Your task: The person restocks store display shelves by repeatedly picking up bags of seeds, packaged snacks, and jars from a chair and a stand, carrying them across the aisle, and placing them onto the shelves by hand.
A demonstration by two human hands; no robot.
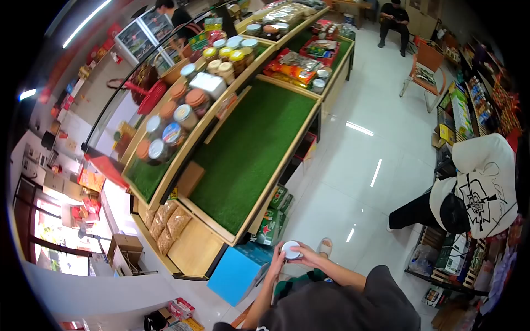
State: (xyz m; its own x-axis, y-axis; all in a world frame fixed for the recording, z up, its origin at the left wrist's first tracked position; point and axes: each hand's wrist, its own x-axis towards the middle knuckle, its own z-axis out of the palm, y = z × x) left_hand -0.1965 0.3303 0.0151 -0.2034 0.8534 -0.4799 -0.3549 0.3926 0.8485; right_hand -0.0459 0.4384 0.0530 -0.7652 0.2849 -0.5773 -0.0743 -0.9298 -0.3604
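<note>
A round jar with a pale lid [291, 250] is held between my two hands in front of my body, its top facing up. My left hand [276, 260] wraps round its left side, and my right hand [305, 255] grips it from the right. The jar's body is mostly hidden under the lid and my fingers. Close to my left hand is a bright blue box [232, 275] on the floor. Beyond my hands stands a wooden display stand whose shelf is lined with green artificial turf [256, 149].
Several lidded jars [185, 117] line the upper tier at left, with bagged nuts or grains [168, 223] at its near end. Green cartons [271, 226] sit beside the stand. A person in a white printed shirt [480, 187] bends at the right shelves. Another person sits near a chair [430, 63].
</note>
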